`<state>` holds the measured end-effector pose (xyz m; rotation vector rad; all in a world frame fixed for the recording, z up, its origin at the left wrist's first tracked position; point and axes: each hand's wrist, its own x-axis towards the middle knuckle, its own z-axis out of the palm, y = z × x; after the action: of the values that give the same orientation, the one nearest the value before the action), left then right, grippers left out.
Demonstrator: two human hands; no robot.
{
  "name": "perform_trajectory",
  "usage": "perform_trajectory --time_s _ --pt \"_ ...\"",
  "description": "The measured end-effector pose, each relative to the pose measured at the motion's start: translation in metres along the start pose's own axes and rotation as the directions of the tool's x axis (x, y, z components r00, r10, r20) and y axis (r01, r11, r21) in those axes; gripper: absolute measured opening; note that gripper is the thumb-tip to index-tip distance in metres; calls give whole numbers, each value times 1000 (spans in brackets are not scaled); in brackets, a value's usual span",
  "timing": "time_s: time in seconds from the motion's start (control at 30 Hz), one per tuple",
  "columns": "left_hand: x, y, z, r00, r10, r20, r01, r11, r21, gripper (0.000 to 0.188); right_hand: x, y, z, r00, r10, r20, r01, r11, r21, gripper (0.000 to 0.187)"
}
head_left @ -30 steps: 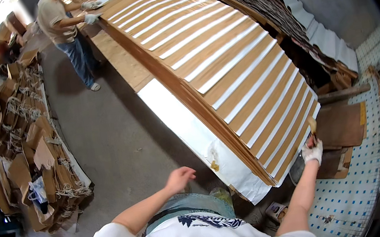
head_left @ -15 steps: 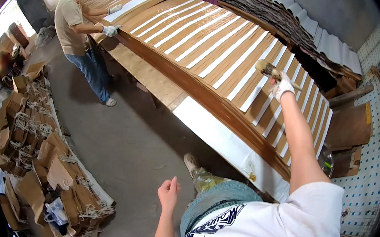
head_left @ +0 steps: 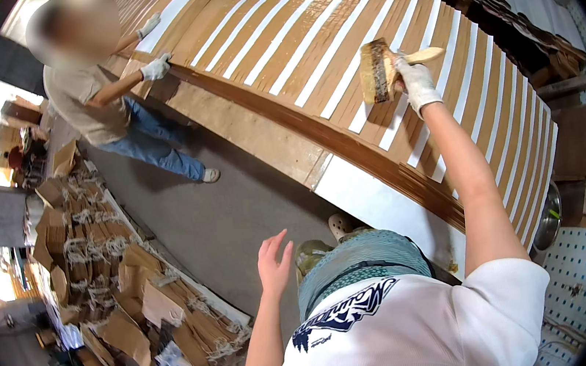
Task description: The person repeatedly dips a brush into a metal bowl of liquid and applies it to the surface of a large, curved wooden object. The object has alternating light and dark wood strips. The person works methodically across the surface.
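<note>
In a white glove, my right hand [head_left: 419,85] grips a wide brush [head_left: 376,72] with a pale wooden handle and dark-to-tan bristles. The brush is over the large spread of brown paper sheets [head_left: 332,30], laid overlapping with white strips showing between them; I cannot tell whether the bristles touch it. Part of the paper has a wet shine. My bare left hand [head_left: 274,263] hangs in front of my body over the floor, fingers apart, holding nothing. At the far left end a co-worker's gloved hands [head_left: 156,68] rest at the edge of the paper.
The co-worker [head_left: 86,99] stands on the far left beside the table. A heap of brown paper bags with white cords [head_left: 93,239] lies on the floor at left. A metal bowl [head_left: 547,216] sits past the table's right end. White board [head_left: 368,191] covers the table's near part.
My view has turned. My right hand has swung the brush leftward, its bristles now pointing left. My left hand's fingers have spread. The second co-worker has mostly left the view.
</note>
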<state>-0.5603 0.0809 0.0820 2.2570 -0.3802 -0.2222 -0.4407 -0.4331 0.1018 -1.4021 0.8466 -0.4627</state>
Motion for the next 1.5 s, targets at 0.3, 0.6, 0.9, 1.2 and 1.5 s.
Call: perform_trajectory --time_s 0.3,0.6,0.9,1.2,1.5 --pt "245 -1 12 786 487 380 -593 767 244 49 18 -16 58 932 -321 165 313 489 -815 45" --pt "417 4 44 466 632 619 -858 493 143 57 56 -36 145 887 -427 177 384 467 -797 28" --pt "440 -11 55 337 491 803 -894 434 110 71 176 -21 127 942 -335 19 138 335 -932 33" --pt "441 -23 64 338 502 796 -903 411 125 62 431 -53 56 876 -447 -183 -72 255 -964 36" --pt "435 -40 65 322 523 790 -912 397 109 77 490 -60 50 825 -536 -179 -79 204 -976 34"
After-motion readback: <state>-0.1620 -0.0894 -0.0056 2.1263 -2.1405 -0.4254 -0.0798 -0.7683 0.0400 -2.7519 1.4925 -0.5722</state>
